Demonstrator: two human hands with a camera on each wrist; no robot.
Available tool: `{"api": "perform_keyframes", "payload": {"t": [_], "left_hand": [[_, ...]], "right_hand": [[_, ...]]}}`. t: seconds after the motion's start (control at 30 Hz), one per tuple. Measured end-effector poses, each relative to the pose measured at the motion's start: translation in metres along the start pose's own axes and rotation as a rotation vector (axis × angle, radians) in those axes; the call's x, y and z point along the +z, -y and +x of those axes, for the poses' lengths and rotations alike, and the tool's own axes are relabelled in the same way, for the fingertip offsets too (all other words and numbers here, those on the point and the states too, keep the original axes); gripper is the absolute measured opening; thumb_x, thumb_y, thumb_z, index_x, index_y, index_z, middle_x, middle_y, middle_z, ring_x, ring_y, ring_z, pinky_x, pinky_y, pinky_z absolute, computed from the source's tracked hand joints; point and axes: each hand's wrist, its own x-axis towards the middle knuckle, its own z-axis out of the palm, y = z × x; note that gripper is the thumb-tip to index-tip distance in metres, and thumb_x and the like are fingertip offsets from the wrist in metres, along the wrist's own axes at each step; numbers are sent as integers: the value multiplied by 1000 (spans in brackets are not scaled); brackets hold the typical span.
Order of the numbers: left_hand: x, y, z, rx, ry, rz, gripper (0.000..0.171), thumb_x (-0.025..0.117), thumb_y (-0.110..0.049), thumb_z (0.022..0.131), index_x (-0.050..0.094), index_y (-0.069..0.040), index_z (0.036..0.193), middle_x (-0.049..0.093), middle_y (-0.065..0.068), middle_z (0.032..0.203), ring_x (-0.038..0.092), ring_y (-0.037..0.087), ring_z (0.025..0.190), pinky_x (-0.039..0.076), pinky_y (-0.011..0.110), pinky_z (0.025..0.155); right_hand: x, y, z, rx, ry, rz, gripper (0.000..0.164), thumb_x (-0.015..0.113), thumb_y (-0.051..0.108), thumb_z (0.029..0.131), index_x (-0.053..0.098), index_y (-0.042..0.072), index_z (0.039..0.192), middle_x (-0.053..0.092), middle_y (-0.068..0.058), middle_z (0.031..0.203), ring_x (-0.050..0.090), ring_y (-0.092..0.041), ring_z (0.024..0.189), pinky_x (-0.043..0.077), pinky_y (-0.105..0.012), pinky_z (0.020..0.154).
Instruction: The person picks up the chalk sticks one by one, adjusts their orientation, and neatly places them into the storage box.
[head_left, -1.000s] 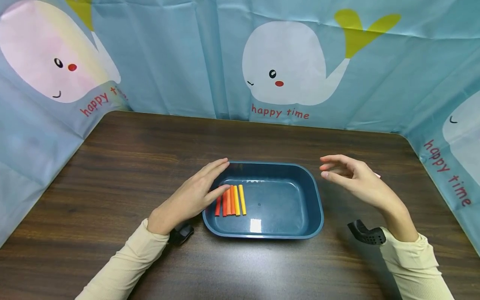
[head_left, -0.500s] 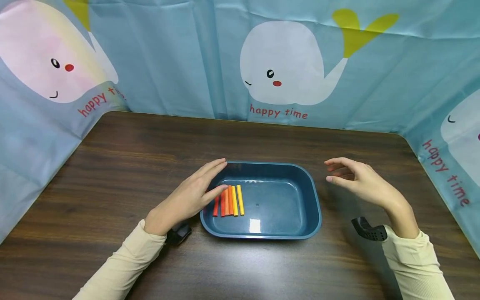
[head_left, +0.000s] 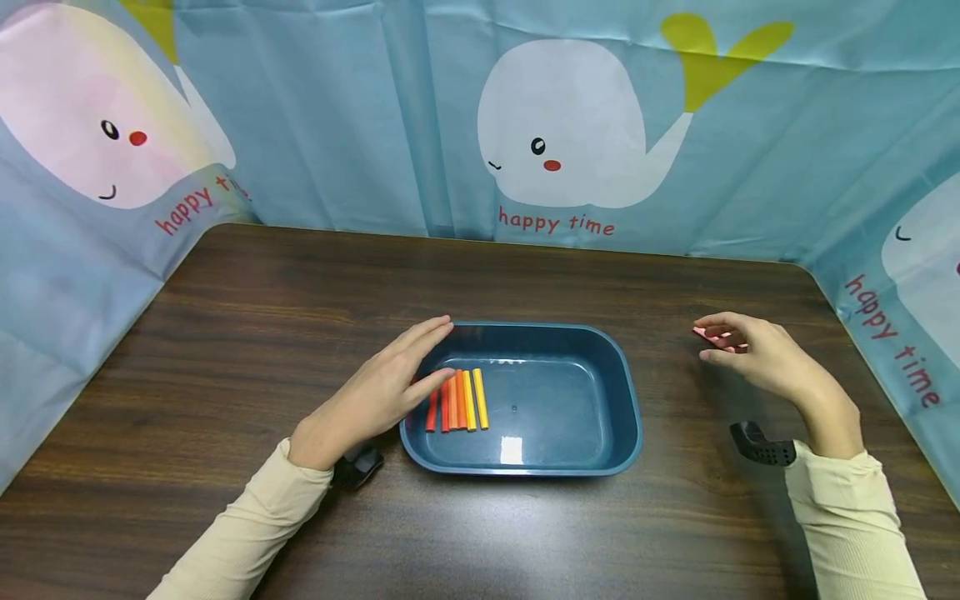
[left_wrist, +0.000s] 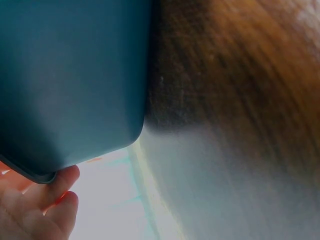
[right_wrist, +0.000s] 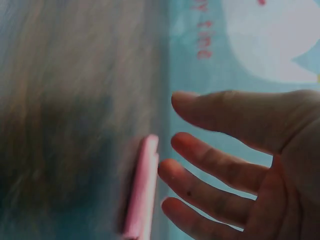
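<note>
A blue plastic tray [head_left: 517, 476] stands on the table, with a row of red, orange and yellow sticks [head_left: 481, 400] at its left end. My left hand [head_left: 371, 383] holds the tray's left rim, thumb over the inside and partly covering the sticks. In the left wrist view its fingers [left_wrist: 62, 212] bend at the tray's rim corner. To the right of the tray, my right hand [head_left: 780, 358] hovers over pink sticks [head_left: 700, 332], partly hidden beneath it. The right wrist view shows its fingers [right_wrist: 200, 192] spread and loosely bent, apart from the thumb, close to the pink sticks [right_wrist: 142, 195].
A dark wooden table [head_left: 300, 283] carries everything. Blue cloth [head_left: 337, 125] printed with whales borders it at the back and both sides. A black wrist device [head_left: 761, 444] sits below the right hand, and another [head_left: 360, 467] below the left.
My right hand has moved right, away from the tray, and lies over the pink sticks. My left hand stays at the tray, and the sticks in the tray keep their places.
</note>
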Motion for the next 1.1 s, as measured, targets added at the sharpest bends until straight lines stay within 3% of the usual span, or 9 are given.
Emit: {"api": "perform_keyframes", "payload": {"t": [0.3,0.5,0.57,0.7,0.83,0.97,1.1], "left_hand": [[1,-1,0,3,-3,13,67,66,-30,97,38,-5,152,34,12,159,40,30,143,40,51,113],[0,0,-1,2,-6,12,66,66,-29,97,38,-4,152,35,12,159,40,30,143,40,51,113],[0,0,-1,0,-7,12,66,66,-29,96,38,-4,152,35,12,159,40,30,143,40,51,113],[0,0,-1,5,-10,13,66,66,-29,96,39,-4,151,35,11,159,40,30,143,40,51,113],[0,1,-1,8,-10,13,66,66,-28,96,39,-4,151,35,11,159,41,30,143,40,51,113],[0,1,0,10,-7,13,66,66,-29,97,38,-5,152,35,11,159,40,30,143,40,51,113],[1,1,0,12,-7,13,66,66,-29,97,38,-5,152,35,11,159,40,30,143,40,51,113]], "right_hand": [[1,-22,3,59,-29,-43,45,72,16,91,58,-4,129,66,-31,109,65,-47,101,51,-43,73],[2,-25,4,72,-46,-47,46,71,16,92,57,-5,130,64,-34,114,63,-49,102,50,-58,80],[3,-26,5,73,-40,-44,46,71,16,92,57,-6,129,64,-34,113,63,-49,101,50,-57,81],[5,-28,6,67,-36,-42,45,72,15,91,58,-8,126,67,-29,105,66,-41,93,53,-42,73],[4,-29,7,77,-22,-46,44,72,15,91,60,-11,124,70,-22,97,65,-24,83,46,-27,64],[4,-30,6,104,4,-58,41,70,16,92,61,-12,120,68,-18,92,57,-16,77,40,-28,63],[5,-31,4,106,-13,-77,40,70,18,92,63,-11,118,65,-25,98,57,-30,84,41,-37,67]]}}
